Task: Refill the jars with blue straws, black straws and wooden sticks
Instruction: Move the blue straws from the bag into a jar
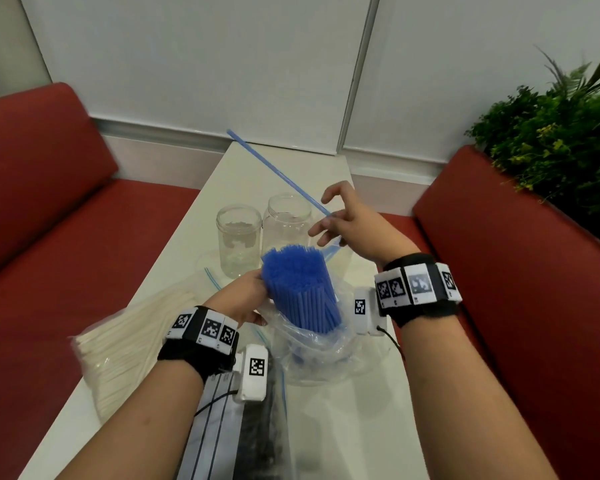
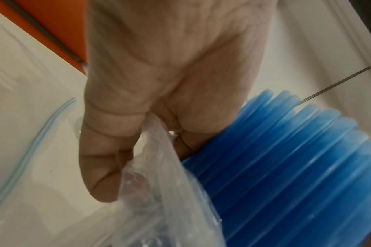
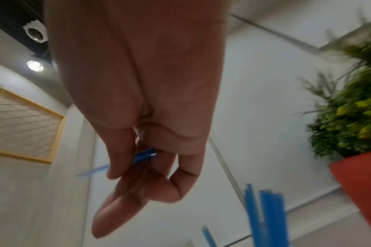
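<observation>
My left hand (image 1: pixel 246 299) grips a thick bundle of blue straws (image 1: pixel 300 289) together with the rim of its clear plastic bag (image 1: pixel 312 348), tilted up over the white table (image 1: pixel 361 410). In the left wrist view the left hand (image 2: pixel 159 117) curls round the blue straws (image 2: pixel 296 167) and the bag (image 2: pixel 159 192). My right hand (image 1: pixel 340 220) pinches a single blue straw (image 1: pixel 274 171) that points up and to the left, above two clear jars (image 1: pixel 239 240) (image 1: pixel 286 221). The right wrist view shows the right hand (image 3: pixel 138 158) pinching that straw (image 3: pixel 144 155).
A bag of pale wooden sticks (image 1: pixel 132 341) lies at the table's left. A zip bag of black straws (image 1: pixel 257 427) lies under my left wrist. Red benches (image 1: pixel 42 209) flank the table, and a green plant (image 1: pixel 561 140) stands at right.
</observation>
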A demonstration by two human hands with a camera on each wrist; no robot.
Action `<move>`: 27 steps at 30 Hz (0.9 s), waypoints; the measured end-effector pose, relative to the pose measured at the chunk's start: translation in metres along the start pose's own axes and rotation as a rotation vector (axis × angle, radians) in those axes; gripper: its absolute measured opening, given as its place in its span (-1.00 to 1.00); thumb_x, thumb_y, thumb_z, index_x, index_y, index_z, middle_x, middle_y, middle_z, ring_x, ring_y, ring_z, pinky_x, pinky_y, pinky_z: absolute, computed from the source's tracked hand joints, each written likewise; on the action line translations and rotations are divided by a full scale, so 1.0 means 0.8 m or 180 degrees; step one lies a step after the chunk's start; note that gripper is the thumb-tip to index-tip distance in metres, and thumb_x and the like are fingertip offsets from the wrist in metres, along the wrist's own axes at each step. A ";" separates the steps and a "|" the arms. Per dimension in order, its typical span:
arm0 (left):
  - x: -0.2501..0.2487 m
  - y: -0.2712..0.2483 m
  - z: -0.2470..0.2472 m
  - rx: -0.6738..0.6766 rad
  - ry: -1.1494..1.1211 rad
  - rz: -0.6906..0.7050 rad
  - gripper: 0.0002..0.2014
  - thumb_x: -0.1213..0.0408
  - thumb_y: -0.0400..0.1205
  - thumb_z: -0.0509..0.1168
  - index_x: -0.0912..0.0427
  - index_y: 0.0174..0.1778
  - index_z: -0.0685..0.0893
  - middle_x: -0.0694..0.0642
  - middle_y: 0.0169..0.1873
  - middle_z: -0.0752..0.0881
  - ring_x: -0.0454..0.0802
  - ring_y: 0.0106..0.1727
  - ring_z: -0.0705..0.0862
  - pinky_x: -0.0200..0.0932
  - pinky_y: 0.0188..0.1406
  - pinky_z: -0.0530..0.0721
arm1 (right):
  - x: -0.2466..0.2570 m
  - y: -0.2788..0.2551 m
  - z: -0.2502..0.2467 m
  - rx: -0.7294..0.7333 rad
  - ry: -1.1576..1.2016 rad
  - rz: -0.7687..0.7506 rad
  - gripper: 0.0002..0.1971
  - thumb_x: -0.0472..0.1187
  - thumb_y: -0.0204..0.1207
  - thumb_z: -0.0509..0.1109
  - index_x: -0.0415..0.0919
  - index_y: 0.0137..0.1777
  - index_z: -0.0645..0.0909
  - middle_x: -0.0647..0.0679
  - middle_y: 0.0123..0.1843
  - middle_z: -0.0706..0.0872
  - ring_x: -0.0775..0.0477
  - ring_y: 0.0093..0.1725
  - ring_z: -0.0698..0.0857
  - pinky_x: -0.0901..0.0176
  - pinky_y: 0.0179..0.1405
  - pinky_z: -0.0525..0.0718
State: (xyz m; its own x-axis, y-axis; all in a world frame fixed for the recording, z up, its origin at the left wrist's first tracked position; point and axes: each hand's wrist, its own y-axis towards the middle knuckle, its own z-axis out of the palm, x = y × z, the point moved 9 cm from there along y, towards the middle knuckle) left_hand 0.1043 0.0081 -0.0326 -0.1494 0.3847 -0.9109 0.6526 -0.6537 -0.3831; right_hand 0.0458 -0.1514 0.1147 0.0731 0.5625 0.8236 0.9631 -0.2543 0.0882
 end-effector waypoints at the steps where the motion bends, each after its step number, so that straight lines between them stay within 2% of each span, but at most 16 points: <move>1: 0.000 0.002 0.000 -0.0011 -0.0002 -0.0008 -0.71 0.32 0.79 0.11 0.03 0.20 0.73 0.10 -0.10 0.87 0.09 -0.18 0.82 0.07 -0.17 0.79 | -0.009 -0.017 0.000 -0.0208 0.0154 -0.0015 -0.71 -0.34 0.74 0.19 0.10 0.27 0.38 -0.07 -0.03 0.87 -0.01 -0.16 0.84 0.38 -0.26 0.60; 3: -0.002 0.005 0.001 -0.0024 0.0014 -0.0008 -0.71 0.35 0.76 0.12 0.02 0.17 0.74 0.08 -0.15 0.86 0.03 -0.26 0.80 -0.03 -0.29 0.74 | -0.032 -0.053 0.007 -0.0669 0.0451 0.0010 -0.70 -0.34 0.76 0.15 0.07 0.33 0.42 -0.12 -0.05 0.84 0.03 -0.20 0.79 0.43 -0.28 0.57; 5: -0.002 0.006 0.002 -0.0054 0.0009 -0.0034 -0.70 0.38 0.74 0.11 0.04 0.13 0.74 0.08 -0.20 0.85 0.04 -0.30 0.79 -0.02 -0.31 0.72 | -0.060 -0.088 0.021 -0.1101 0.0740 0.0110 -0.72 -0.34 0.75 0.12 0.04 0.24 0.52 -0.11 -0.12 0.79 0.09 -0.23 0.73 0.40 -0.22 0.57; 7: -0.003 0.005 0.002 -0.0118 0.0035 -0.0064 -0.70 0.42 0.73 0.11 0.04 0.05 0.73 0.02 -0.34 0.84 -0.02 -0.42 0.79 -0.09 -0.41 0.71 | -0.086 -0.118 0.045 -0.1354 0.1029 0.0303 -0.73 -0.35 0.72 0.13 0.03 0.16 0.55 -0.05 -0.18 0.73 0.10 -0.23 0.68 0.28 -0.15 0.65; 8: -0.003 0.004 0.002 -0.0142 0.0093 -0.0073 -0.69 0.46 0.73 0.11 0.03 0.00 0.71 -0.03 -0.43 0.83 -0.07 -0.49 0.78 -0.15 -0.49 0.69 | -0.097 -0.129 0.056 -0.1461 0.1042 0.0396 -0.74 -0.37 0.70 0.13 0.00 0.14 0.55 -0.04 -0.17 0.71 0.08 -0.19 0.67 0.15 -0.10 0.69; 10: -0.004 0.003 0.005 -0.0144 0.0197 -0.0082 -0.67 0.53 0.70 0.11 0.05 -0.05 0.69 -0.07 -0.52 0.79 -0.12 -0.56 0.75 -0.20 -0.57 0.65 | -0.110 -0.144 0.068 -0.1685 0.0730 0.0490 -0.74 -0.43 0.67 0.16 -0.11 0.13 0.58 -0.04 -0.03 0.71 0.01 -0.04 0.68 -0.11 0.13 0.71; 11: -0.005 0.002 0.007 -0.0124 0.0205 -0.0080 -0.68 0.54 0.70 0.11 0.08 -0.04 0.69 -0.06 -0.52 0.78 -0.12 -0.56 0.74 -0.20 -0.57 0.65 | -0.112 -0.148 0.072 -0.1739 0.0555 0.0518 -0.72 -0.49 0.63 0.17 -0.16 0.15 0.59 -0.06 0.08 0.70 -0.02 0.07 0.68 -0.16 0.25 0.67; 12: -0.005 0.002 0.009 -0.0097 0.0208 -0.0072 -0.71 0.55 0.71 0.11 0.12 -0.03 0.67 -0.03 -0.49 0.78 -0.11 -0.54 0.74 -0.19 -0.55 0.65 | -0.112 -0.150 0.075 -0.1720 0.0458 0.0538 -0.66 -0.53 0.58 0.18 -0.19 0.21 0.59 -0.10 0.17 0.69 -0.05 0.17 0.67 -0.19 0.33 0.63; 14: -0.010 0.000 0.015 -0.0036 0.0284 -0.0009 -0.78 0.52 0.76 0.11 0.11 0.05 0.58 -0.01 -0.31 0.74 -0.09 -0.37 0.74 -0.17 -0.47 0.69 | -0.109 -0.148 0.083 -0.1462 0.0467 0.0529 -0.49 -0.55 0.47 0.24 -0.17 0.38 0.51 -0.12 0.30 0.60 -0.12 0.30 0.60 -0.21 0.41 0.58; 16: -0.015 -0.002 0.017 -0.0009 0.0343 0.0046 -0.77 0.49 0.78 0.11 0.04 0.12 0.52 -0.04 -0.18 0.66 -0.09 -0.25 0.70 -0.14 -0.41 0.71 | -0.104 -0.145 0.090 -0.1140 0.0422 0.0501 -0.33 -0.44 0.41 0.35 -0.06 0.53 0.37 -0.06 0.39 0.51 -0.08 0.37 0.54 -0.08 0.40 0.60; 17: -0.016 -0.003 0.017 -0.0010 0.0336 0.0046 -0.78 0.49 0.78 0.12 0.07 0.10 0.54 -0.03 -0.17 0.67 -0.09 -0.25 0.71 -0.16 -0.44 0.70 | -0.101 -0.145 0.091 -0.1103 0.0327 0.0461 -0.29 -0.39 0.40 0.40 -0.02 0.55 0.35 -0.02 0.39 0.49 -0.01 0.37 0.52 0.09 0.35 0.59; 19: -0.019 -0.002 0.017 -0.0030 0.0170 0.0050 -0.77 0.51 0.74 0.12 0.15 0.03 0.64 0.04 -0.22 0.77 -0.06 -0.38 0.77 -0.19 -0.55 0.67 | -0.093 -0.144 0.085 -0.1277 0.0144 0.0318 -0.39 -0.37 0.44 0.40 0.00 0.49 0.42 0.04 0.34 0.52 0.11 0.30 0.53 0.45 0.18 0.49; 20: -0.018 -0.002 0.015 -0.0063 0.0047 0.0054 -0.72 0.53 0.72 0.11 0.11 0.03 0.68 0.05 -0.29 0.82 -0.07 -0.45 0.78 -0.21 -0.59 0.66 | -0.089 -0.144 0.083 -0.1377 0.0117 0.0273 -0.48 -0.40 0.48 0.37 -0.02 0.41 0.47 0.03 0.28 0.55 0.12 0.24 0.56 0.52 0.08 0.48; 23: -0.015 -0.004 0.010 -0.0150 -0.0147 0.0102 -0.69 0.55 0.72 0.11 0.10 0.07 0.69 0.00 -0.41 0.83 -0.08 -0.52 0.77 -0.22 -0.64 0.64 | -0.088 -0.141 0.087 -0.1318 0.0147 0.0256 -0.72 -0.44 0.60 0.30 -0.15 0.23 0.50 -0.08 0.16 0.61 0.00 0.13 0.62 0.41 -0.07 0.51; 25: -0.011 -0.007 0.008 -0.0139 -0.0286 0.0150 -0.70 0.53 0.74 0.12 0.15 0.19 0.70 0.09 -0.25 0.85 0.01 -0.40 0.79 -0.15 -0.52 0.67 | -0.085 -0.136 0.083 -0.1284 -0.0002 0.0244 -0.85 -0.33 0.67 0.34 -0.16 0.18 0.50 -0.10 0.14 0.60 -0.02 0.11 0.62 0.47 -0.12 0.47; 27: -0.014 -0.006 0.003 -0.0189 -0.0442 0.0315 -0.70 0.49 0.74 0.20 0.25 0.34 0.69 0.27 -0.01 0.86 0.16 -0.18 0.81 -0.04 -0.29 0.71 | -0.072 -0.134 0.065 -0.1498 0.0077 0.0037 -0.88 -0.24 0.69 0.38 -0.12 0.12 0.50 -0.07 0.08 0.64 0.00 0.06 0.64 0.47 -0.12 0.49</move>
State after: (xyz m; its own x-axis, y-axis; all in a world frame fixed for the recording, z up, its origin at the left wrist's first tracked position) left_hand 0.1012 0.0051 -0.0212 -0.1808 0.2242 -0.9576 0.7114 -0.6426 -0.2847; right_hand -0.0481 -0.1157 0.0289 0.0718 0.5403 0.8384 0.7398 -0.5926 0.3186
